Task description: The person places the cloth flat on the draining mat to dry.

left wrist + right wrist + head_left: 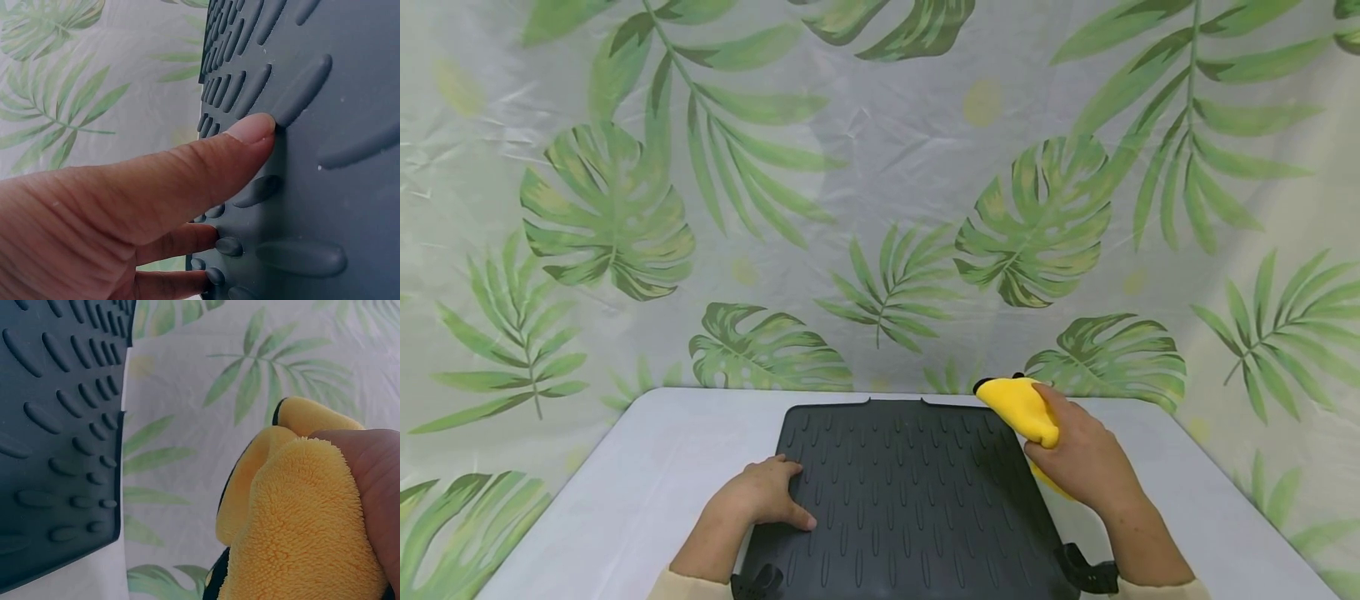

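Observation:
A dark grey rubber mat [895,492] with rows of raised oval ridges lies on the white table. My left hand [767,493] rests on its left edge, fingers spread; in the left wrist view the thumb [187,181] touches the ridged surface and two more fingers reach it below. My right hand [1078,454] grips a folded yellow plush cloth [1018,408] with black edging, held up over the mat's right edge. In the right wrist view the cloth [306,519] bunches out from the hand, apart from the mat [56,444].
The white table [685,442] extends to both sides of the mat. Behind it hangs a pale curtain [910,150] printed with green leaves. Black straps [1086,571] sit on both wrists.

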Demonstrator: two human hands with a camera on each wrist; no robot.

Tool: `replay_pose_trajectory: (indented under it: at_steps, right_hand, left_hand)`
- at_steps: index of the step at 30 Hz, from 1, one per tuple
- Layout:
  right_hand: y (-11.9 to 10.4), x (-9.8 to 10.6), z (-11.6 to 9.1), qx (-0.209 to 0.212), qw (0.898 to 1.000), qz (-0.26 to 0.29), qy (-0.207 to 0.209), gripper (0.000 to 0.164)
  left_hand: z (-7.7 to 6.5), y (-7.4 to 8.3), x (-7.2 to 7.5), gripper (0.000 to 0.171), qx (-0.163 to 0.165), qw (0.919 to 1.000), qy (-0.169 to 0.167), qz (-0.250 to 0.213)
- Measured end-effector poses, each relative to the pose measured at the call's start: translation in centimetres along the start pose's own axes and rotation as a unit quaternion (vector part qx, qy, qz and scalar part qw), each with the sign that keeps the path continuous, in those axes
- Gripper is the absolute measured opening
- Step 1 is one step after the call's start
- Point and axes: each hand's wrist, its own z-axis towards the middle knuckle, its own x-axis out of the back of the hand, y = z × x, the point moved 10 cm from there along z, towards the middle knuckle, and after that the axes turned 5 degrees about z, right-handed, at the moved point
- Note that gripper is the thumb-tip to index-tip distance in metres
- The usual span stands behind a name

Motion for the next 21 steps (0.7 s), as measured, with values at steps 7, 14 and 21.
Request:
replay_pose_trajectory:
  at_steps: [7,14,21]
  right_hand:
    - [-0.3,-0.1,-0.1,0.002,1.000,0.001,0.000,0.084]
    - [-1.3,-0.4,-0.2,0.012,1.000,0.001,0.007,0.084]
    - [-2.5,-1.0,-0.4,0.031,1.000,-0.002,0.005,0.083]
  left_hand:
    - [-0.1,0.2,0.1,0.081,-0.002,1.0000,0.005,0.002]
    - [-0.1,0.2,0.1,0.082,-0.006,0.9999,0.011,0.003]
    - [-0.1,0.1,0.0,0.082,-0.003,1.0000,0.008,0.005]
